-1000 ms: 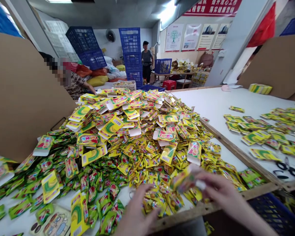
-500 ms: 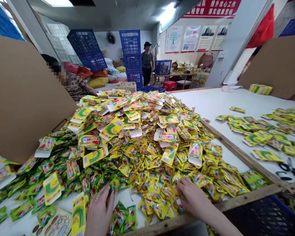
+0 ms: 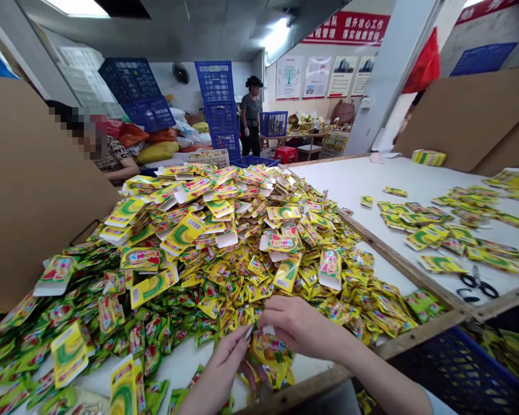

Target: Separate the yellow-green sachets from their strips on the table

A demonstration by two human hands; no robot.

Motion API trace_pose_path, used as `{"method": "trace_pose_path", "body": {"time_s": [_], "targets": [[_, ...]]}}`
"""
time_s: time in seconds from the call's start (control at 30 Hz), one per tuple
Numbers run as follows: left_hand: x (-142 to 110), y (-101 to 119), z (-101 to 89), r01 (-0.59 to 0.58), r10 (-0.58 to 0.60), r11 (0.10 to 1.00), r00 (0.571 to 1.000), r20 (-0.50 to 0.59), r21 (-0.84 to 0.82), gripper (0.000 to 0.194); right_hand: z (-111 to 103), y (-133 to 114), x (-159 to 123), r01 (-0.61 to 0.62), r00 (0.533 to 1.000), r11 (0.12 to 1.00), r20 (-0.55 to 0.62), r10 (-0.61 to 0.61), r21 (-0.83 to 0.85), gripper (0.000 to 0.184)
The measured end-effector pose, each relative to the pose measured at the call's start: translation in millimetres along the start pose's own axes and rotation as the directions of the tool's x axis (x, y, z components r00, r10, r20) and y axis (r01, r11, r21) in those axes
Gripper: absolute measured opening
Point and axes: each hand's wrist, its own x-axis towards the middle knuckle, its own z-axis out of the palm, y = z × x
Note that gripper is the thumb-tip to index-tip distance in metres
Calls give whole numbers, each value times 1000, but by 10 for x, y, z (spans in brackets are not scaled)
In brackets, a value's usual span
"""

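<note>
A big heap of yellow and green snack packets (image 3: 225, 242) covers the white table (image 3: 185, 363), with flat printed card boxes on top of the heap. My right hand (image 3: 300, 325) is closed in a pinch on a yellow packet (image 3: 268, 349) at the near edge of the heap. My left hand (image 3: 222, 369) comes up from below, its fingers closed on the same packet's lower left side. Both hands meet just above the table's wooden front edge (image 3: 311, 383).
A brown cardboard sheet (image 3: 30, 196) stands at the left, another (image 3: 471, 121) at the back right. A second table (image 3: 372, 178) at right carries scattered packets and black scissors (image 3: 478, 285). Blue crates (image 3: 218, 98) are stacked behind; a seated person (image 3: 108, 155) and a standing person (image 3: 251, 115) are there.
My hands were apart and flat on the packets; they have come together at the centre and closed on one yellow packet. The camera has turned slightly to the right.
</note>
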Motion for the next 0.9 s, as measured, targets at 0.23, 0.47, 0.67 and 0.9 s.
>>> {"method": "trace_pose_path", "body": {"time_s": [0.23, 0.47, 0.67, 0.9], "targets": [[66, 7, 158, -64, 64, 998, 997, -35, -12, 40, 262, 118, -56, -198, 911, 901, -266, 314, 385, 26], [235, -15, 312, -155, 166, 975, 984, -58, 162, 40, 630, 93, -305, -185, 832, 179, 57, 552, 966, 40], [649, 362, 382, -164, 332, 570, 942, -43, 805, 42, 546, 312, -617, -104, 584, 353, -230, 779, 930, 35], [1565, 479, 777, -43, 368, 536, 911, -188, 843, 73, 685, 393, -804, -63, 520, 325, -247, 818, 944, 39]]}}
